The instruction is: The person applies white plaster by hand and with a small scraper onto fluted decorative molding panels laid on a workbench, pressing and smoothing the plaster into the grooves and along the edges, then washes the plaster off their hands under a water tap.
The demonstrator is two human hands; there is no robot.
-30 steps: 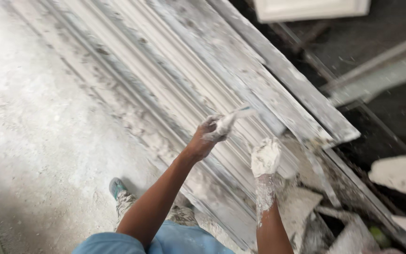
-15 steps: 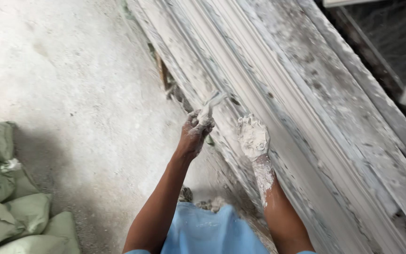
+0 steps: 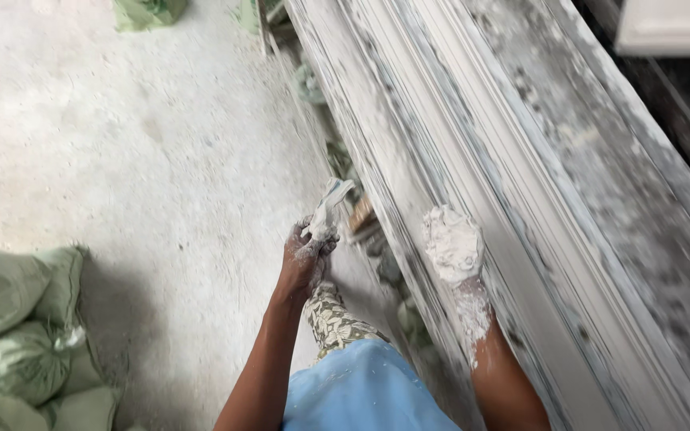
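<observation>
Left hand [image 3: 303, 257], dusted with white plaster, closed around the handle of a small plaster-caked scraper blade [image 3: 329, 209], blade pointing up and far, held clear of the bench just to the left of its near edge. Right hand [image 3: 453, 246], wholly coated in wet white plaster, laid palm-down on the long grooved plaster-covered moulding bench [image 3: 521, 199]; fingers together and pressed flat against the ridged surface, nothing pinched. Compared with half a second earlier: tool hand drawn a little away from the profile toward the left, coated hand kept on the ridges, view shifted further along the bench. Judged from this: spreading by hand in progress, blade held in reserve rather than applied. Stacked pale green woven sacks [image 3: 17, 335] at the near left on the dusty grey concrete floor [image 3: 145, 160]; another green sack [image 3: 149, 11] at the far left. Light blue garment [image 3: 365, 391] and a patterned trouser leg [image 3: 333, 319] visible at the near edge, between the two arms. White slab [image 3: 672, 28] at the far right, beyond the bench.
</observation>
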